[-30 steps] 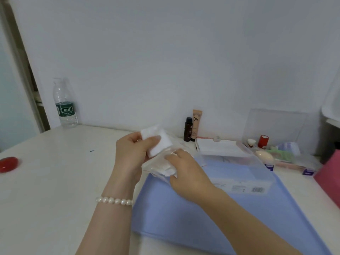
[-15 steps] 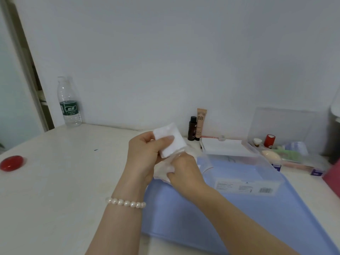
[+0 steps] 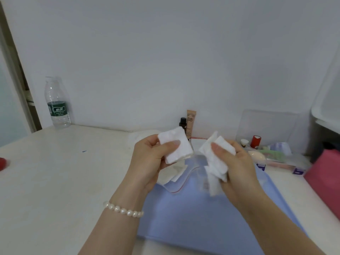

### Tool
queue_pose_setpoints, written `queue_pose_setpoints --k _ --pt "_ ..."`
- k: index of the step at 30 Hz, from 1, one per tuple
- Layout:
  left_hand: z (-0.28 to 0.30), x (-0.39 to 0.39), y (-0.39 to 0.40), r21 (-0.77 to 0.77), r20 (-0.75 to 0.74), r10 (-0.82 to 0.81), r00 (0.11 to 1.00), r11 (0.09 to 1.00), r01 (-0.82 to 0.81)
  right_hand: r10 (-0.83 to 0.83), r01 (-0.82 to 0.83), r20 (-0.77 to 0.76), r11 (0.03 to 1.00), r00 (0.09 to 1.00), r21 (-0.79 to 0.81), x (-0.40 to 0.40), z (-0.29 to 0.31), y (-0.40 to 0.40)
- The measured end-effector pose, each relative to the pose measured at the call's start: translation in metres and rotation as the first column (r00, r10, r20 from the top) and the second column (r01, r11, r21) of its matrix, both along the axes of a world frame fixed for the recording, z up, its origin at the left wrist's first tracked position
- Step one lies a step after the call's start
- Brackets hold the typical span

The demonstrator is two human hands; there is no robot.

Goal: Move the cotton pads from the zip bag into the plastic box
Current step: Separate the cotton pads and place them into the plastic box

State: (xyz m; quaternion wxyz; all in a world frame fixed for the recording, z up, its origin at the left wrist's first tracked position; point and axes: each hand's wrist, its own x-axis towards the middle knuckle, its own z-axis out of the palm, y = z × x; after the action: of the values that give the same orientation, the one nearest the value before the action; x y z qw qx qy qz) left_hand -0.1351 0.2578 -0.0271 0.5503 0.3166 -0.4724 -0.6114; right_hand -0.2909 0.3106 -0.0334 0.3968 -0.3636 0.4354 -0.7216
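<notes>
My left hand [image 3: 147,162] pinches a neat stack of white square cotton pads [image 3: 175,145] between thumb and fingers, raised above the table. The clear zip bag [image 3: 177,178], with a red seal line, hangs below that hand, and a few pads still show inside it. My right hand [image 3: 237,166] grips a loose, fanned bunch of cotton pads [image 3: 216,162], just to the right of the bag. The clear plastic box is mostly hidden behind my right hand; only a strip of it [image 3: 197,144] shows between the two hands.
A blue mat [image 3: 193,221] lies under my hands. A water bottle [image 3: 57,103] stands far left by the wall. A dark bottle [image 3: 182,124] and a BB tube [image 3: 191,124] stand at the back. A clear tray of cosmetics [image 3: 276,155] and a pink object [image 3: 325,179] are at right.
My right hand has come out of the zip bag holding a bunch of pads and moved right. The left hand still holds its stack, and the bag now hangs below it.
</notes>
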Motion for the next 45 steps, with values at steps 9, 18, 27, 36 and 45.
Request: queue_pose_setpoints --k 9,18,27,36,45 --pt "-0.022 -0.039 0.018 0.023 0.247 -0.138 0.959 0.990 0.137 -0.072 0.073 -0.018 0.995 0.997 0.072 -0.030 0.005 -0.004" --pt "-0.043 -0.063 0.027 0.110 0.255 -0.253 0.933 0.966 0.232 -0.191 0.199 -0.084 0.976 0.978 0.090 -0.027 0.009 -0.010" --pt "-0.041 -0.067 0.030 0.249 0.002 -0.439 0.899 0.870 0.425 -0.201 0.219 -0.147 0.969 0.968 0.117 -0.023 0.000 -0.012" --pt "-0.044 -0.064 0.028 0.206 0.024 -0.453 0.891 0.874 0.439 -0.233 0.231 0.000 0.964 0.972 0.133 -0.026 -0.001 -0.014" --pt "-0.031 -0.050 0.017 0.192 -0.118 -0.382 0.917 0.897 0.398 -0.328 0.340 -0.091 0.910 0.940 0.236 -0.067 0.010 -0.011"
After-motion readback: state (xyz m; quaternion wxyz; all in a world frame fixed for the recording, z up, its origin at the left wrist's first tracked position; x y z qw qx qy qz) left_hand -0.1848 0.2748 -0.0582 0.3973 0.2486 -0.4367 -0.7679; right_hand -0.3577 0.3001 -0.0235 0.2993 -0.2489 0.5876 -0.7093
